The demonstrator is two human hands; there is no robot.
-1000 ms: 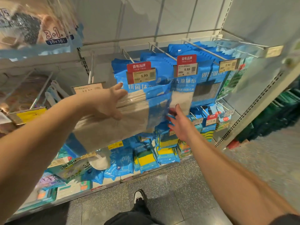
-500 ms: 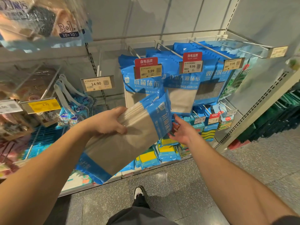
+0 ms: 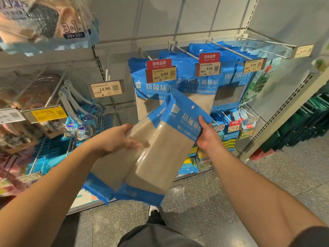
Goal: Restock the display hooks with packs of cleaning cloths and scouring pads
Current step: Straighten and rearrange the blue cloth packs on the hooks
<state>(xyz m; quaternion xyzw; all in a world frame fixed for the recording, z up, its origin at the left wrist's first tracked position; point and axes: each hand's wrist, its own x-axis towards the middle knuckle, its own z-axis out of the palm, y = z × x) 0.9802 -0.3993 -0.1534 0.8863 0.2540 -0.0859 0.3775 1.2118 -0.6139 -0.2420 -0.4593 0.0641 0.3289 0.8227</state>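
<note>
**Blue cloth packs held in both hands before the hooks**

At the centre of the frame, a stack of cloth packs (image 3: 151, 154) with blue headers and grey-beige cloth showing through clear film is held tilted, hang-hole end toward the upper right. The top pack's header reads 抗菌抹布 in white. The left hand (image 3: 114, 139) grips the stack's left edge, thumb laid across the front. The right hand (image 3: 206, 134) pinches the blue header at its right edge, thumb on the printed face.

Just behind, in the upper middle, matching hanging packs (image 3: 142, 90) sit on a display hook (image 3: 142, 52) under a red-topped price tag (image 3: 161, 71) reading 自有品牌 and 9.99. To its right another red-topped tag (image 3: 208, 65) also shows 9.99, and a third tag (image 3: 253, 65) the same. Left of centre a tag (image 3: 106, 88) reads 14.90. In the upper left a clear bag (image 3: 44, 25) carries "3+1" and "30x30".
</note>
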